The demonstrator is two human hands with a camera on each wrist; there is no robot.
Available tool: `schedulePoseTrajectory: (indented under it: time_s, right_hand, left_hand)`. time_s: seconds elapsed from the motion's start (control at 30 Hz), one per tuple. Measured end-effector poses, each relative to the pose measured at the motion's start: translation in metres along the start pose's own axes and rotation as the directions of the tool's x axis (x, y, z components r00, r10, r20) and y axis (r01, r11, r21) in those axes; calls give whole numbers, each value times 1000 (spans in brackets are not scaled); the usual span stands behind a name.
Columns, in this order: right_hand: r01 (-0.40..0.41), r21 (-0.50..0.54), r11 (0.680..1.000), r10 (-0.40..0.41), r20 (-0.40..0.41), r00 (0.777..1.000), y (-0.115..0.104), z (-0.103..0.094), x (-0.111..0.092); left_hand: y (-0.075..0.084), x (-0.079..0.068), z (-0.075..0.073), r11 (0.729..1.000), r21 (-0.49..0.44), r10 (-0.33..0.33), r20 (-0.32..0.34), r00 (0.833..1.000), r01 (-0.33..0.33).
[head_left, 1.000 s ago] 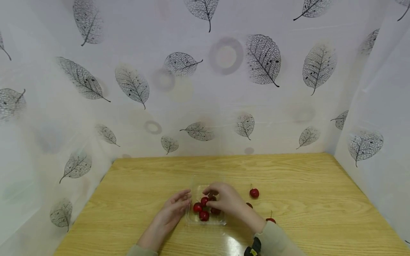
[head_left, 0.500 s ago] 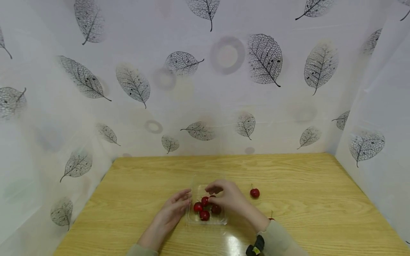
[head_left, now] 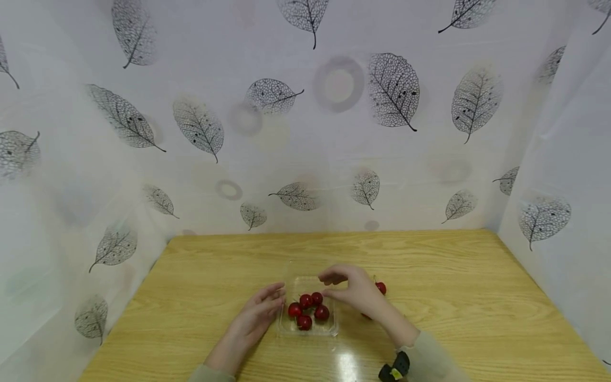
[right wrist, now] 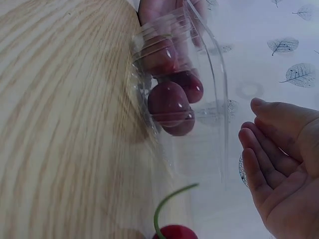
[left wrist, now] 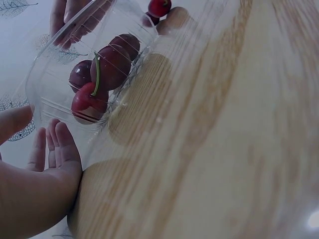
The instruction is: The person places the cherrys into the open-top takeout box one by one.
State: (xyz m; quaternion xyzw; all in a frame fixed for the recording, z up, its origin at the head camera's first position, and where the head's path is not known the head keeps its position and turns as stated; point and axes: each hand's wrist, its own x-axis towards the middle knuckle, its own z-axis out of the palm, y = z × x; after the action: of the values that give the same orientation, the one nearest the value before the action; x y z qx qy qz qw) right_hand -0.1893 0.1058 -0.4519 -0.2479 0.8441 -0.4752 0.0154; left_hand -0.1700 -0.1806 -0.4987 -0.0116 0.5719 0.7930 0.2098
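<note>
A clear plastic box [head_left: 307, 333] stands on the table with several dark red cherries [head_left: 305, 301] lying inside. My left hand [head_left: 250, 321] is at the box's left side, fingers loosely extended; in the left wrist view its fingertips [left wrist: 62, 134] are close to the clear wall. Over the box's right edge hovers my right hand [head_left: 355, 292], thumb and fingers apart and nothing between them. The right wrist view shows that hand [right wrist: 284, 169] with relaxed fingers, beside the box and the cherries [right wrist: 169, 102].
Outside the box, to the right, lies a stemmed cherry [head_left: 381, 287], partly covered by the right hand. Another cherry [head_left: 366, 316] peeks out beside the right wrist. A leaf-patterned white sheet [head_left: 324, 143] hangs behind the wooden table [head_left: 215, 265].
My right hand has drawn back to the right from above the cherries, uncovering those at the box's right. The left hand keeps its place.
</note>
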Motion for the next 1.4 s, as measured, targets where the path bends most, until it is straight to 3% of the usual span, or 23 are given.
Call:
schedulePoseTrajectory:
  time_s: [0.33,0.7,1.4]
  right_hand:
    - [0,-60,998,-3,-52,999,8,-21,-13]
    - [-49,-49,998,44,-93,995,13,-44,-28]
    - [-65,-72,995,52,-176,983,27,-71,-64]
  left_hand:
    - [0,0,0,1000,12,0,-1,1000,0]
    - [0,0,0,1000,6,0,13,1000,-1]
    - [1,-2,1,1000,16,10,15,1000,-10]
